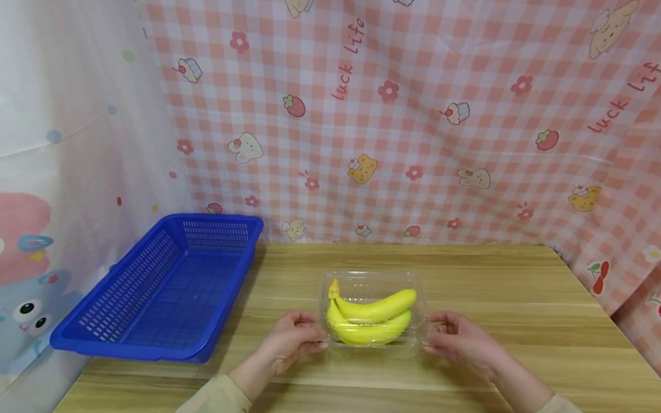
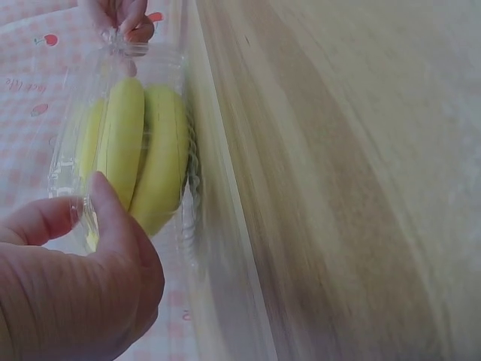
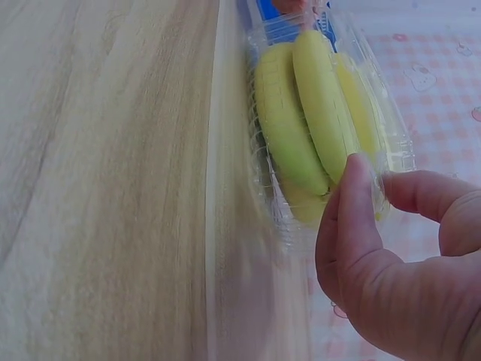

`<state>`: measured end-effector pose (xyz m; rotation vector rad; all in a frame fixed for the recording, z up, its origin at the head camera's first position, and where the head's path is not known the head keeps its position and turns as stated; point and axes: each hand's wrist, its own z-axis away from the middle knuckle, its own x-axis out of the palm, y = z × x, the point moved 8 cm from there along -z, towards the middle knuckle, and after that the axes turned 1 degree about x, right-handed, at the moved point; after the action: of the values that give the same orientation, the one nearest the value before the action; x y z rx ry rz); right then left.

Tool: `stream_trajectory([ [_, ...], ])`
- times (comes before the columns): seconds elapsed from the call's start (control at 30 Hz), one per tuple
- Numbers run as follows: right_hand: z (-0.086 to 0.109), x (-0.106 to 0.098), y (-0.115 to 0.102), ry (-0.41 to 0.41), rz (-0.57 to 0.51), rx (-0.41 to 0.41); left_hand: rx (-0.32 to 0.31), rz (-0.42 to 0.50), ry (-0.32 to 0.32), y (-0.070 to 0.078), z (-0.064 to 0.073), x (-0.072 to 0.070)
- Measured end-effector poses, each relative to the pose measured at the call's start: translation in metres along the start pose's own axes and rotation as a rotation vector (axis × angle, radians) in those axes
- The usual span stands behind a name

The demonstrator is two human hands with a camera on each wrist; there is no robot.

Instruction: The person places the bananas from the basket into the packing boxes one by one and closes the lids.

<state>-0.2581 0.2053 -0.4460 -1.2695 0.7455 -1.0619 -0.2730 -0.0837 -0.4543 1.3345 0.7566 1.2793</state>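
A clear plastic clamshell box (image 1: pixel 379 280) stands near the middle of the wooden table, with yellow bananas (image 1: pixel 375 310) inside. Its lid lies over the fruit. At the box's left end, my left hand (image 1: pixel 295 339) pinches the rim between thumb and fingers. The right hand (image 1: pixel 462 343) grips the opposite end in the same way. Up close in the left wrist view, the thumb and forefinger meet at the box's clear edge (image 2: pixel 89 218). The right wrist view shows the other fingertips (image 3: pixel 359 169) against the plastic beside the bananas.
To the left on the table (image 1: pixel 466 381) sits a blue slotted plastic basket (image 1: pixel 211 348) with nothing in it. A pink checked curtain (image 1: pixel 322 133) hangs behind the table, and a white printed one (image 1: pixel 66 100) hangs at the left side.
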Motion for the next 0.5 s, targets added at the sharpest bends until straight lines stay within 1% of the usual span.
stream_trajectory([
  [0.17,-0.0017,0.0005,-0.0011,0.010,0.008,-0.002,0.012,0.007,0.029,0.0007,-0.0005,-0.0008],
  [0.5,-0.0058,-0.0016,0.0006,0.015,0.017,-0.016,0.012,-0.004,0.054,0.0019,0.0010,-0.0011],
])
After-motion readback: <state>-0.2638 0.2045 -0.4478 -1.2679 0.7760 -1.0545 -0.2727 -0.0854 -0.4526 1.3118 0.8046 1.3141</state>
